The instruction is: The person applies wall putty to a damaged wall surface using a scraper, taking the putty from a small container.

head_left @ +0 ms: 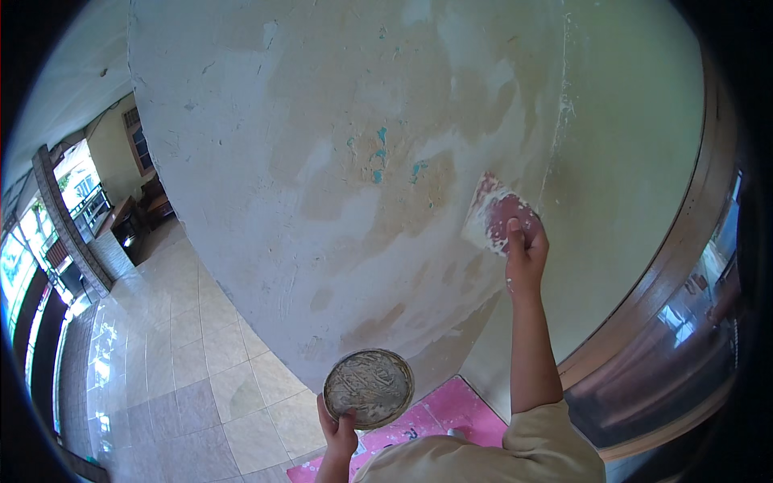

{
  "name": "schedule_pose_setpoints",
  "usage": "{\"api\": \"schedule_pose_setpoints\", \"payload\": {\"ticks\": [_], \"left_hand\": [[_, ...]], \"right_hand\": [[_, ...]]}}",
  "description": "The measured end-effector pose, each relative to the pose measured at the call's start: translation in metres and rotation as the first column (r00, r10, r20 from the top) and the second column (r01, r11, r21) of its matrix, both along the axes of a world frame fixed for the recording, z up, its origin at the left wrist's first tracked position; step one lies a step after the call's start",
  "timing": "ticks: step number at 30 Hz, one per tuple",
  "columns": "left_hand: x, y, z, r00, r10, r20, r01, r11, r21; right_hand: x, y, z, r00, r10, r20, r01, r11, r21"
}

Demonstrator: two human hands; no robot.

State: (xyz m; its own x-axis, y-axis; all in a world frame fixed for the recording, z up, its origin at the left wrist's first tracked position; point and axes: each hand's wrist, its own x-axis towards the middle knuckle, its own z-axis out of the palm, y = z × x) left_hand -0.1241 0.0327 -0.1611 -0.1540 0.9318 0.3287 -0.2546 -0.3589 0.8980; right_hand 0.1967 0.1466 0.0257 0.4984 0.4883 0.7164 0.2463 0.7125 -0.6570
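Observation:
My right hand [525, 241] grips a flat pinkish putty scraper [491, 209], smeared with white filler, at the patched wall [338, 121], low on its right near the corner. Whether the blade touches the surface I cannot tell. The wall has beige patches, white filler and flecks of turquoise paint. Below and to the left, my left hand [338, 435] holds a round, shallow lid-like dish [367, 386] of greyish paste by its edge, thumb on the near side.
A pink sheet [467, 406] lies on the tiled floor [193, 346] at the wall's foot. A pale green wall [620, 145] and wood-framed glass [684, 362] are on the right. At far left are a pillar [68, 217], railing and dark furniture [129, 225].

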Motion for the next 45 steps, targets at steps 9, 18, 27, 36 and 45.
{"api": "schedule_pose_setpoints", "payload": {"ticks": [9,18,27,36,45], "left_hand": [[-0.005,-0.001,0.004,0.999,-0.043,0.005,0.043,0.999,-0.026],[-0.004,0.001,0.000,0.999,-0.043,-0.032,0.042,0.999,-0.033],[-0.009,0.004,-0.005,0.997,-0.058,-0.044,0.058,0.998,-0.016],[-0.003,0.003,0.004,0.992,-0.033,-0.125,0.035,0.999,0.007],[0.003,0.000,0.006,0.995,-0.003,-0.101,0.003,1.000,-0.002]], "right_hand": [[-0.073,-0.006,0.016,0.484,-0.482,0.730,0.386,0.867,0.316],[-0.072,-0.012,-0.005,0.466,-0.431,0.773,0.424,0.875,0.232],[-0.083,-0.009,-0.016,0.483,-0.448,0.753,0.381,0.881,0.279],[-0.081,-0.011,-0.016,0.509,-0.455,0.731,0.377,0.881,0.287],[-0.073,0.000,-0.023,0.501,-0.517,0.694,0.373,0.852,0.366]]}}
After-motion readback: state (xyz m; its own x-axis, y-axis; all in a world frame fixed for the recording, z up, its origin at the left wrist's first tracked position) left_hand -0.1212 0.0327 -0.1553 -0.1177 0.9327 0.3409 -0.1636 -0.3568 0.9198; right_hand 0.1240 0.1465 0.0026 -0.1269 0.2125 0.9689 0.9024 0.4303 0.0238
